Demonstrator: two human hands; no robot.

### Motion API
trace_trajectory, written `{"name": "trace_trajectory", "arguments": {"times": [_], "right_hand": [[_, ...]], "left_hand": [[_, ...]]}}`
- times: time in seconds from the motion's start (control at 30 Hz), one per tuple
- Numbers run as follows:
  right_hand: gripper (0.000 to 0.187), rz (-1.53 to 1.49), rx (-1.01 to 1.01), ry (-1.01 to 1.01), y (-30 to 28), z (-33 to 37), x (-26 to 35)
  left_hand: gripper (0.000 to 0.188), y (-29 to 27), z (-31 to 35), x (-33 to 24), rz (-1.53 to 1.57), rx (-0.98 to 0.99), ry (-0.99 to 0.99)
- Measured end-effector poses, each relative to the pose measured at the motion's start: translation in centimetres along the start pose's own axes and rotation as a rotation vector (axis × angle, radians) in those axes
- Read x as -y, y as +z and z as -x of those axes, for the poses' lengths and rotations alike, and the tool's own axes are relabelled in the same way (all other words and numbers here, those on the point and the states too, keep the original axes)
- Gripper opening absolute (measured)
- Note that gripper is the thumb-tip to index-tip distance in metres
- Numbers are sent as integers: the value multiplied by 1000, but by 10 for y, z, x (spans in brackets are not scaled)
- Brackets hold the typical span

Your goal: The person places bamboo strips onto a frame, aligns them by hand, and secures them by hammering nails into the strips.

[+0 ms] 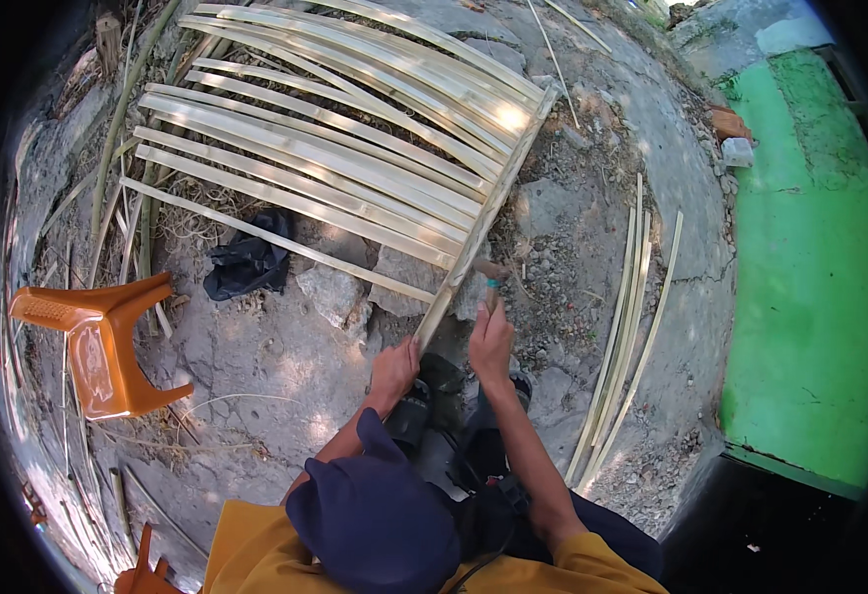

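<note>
My left hand (394, 374) is closed around the near end of a long bamboo crosspiece (485, 230). From that strip, several pale split-bamboo slats (315, 195) run off to the left, side by side with gaps between some of them. In my right hand (491, 342) is a hammer (492, 286), gripped by its handle, with a green band below the head. The hammer head is just right of the crosspiece, close to the nearest slat; whether it touches the bamboo I cannot tell. Any nail there is too small to make out.
Rocks (340, 287) and a black bag or cloth (248, 255) lie beneath and beside the slats. An orange plastic chair (107, 346) lies tipped at left. Loose bamboo strips (620, 332) rest on the ground at right, before a green wall (810, 297). My feet are beside the crosspiece's near end.
</note>
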State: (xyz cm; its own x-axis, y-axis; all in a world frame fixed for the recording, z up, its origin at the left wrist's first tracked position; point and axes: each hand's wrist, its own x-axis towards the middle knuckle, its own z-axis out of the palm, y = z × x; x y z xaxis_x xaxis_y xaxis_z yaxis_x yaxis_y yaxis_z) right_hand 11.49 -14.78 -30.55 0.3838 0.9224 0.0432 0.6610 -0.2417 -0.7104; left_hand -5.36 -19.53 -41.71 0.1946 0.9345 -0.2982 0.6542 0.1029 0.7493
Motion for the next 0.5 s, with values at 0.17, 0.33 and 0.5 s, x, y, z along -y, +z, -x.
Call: {"name": "trace_trajectory", "arguments": {"times": [0.17, 0.33, 0.5], "right_hand": [[33, 45, 164, 176, -4, -6, 2], [35, 76, 150, 64, 3, 1, -16], [38, -47, 58, 165, -14, -1, -4]], "left_hand": [[39, 5, 1, 14, -39, 17, -15], [41, 4, -2, 0, -1, 29, 3], [39, 1, -1, 7, -22, 46, -22]]}}
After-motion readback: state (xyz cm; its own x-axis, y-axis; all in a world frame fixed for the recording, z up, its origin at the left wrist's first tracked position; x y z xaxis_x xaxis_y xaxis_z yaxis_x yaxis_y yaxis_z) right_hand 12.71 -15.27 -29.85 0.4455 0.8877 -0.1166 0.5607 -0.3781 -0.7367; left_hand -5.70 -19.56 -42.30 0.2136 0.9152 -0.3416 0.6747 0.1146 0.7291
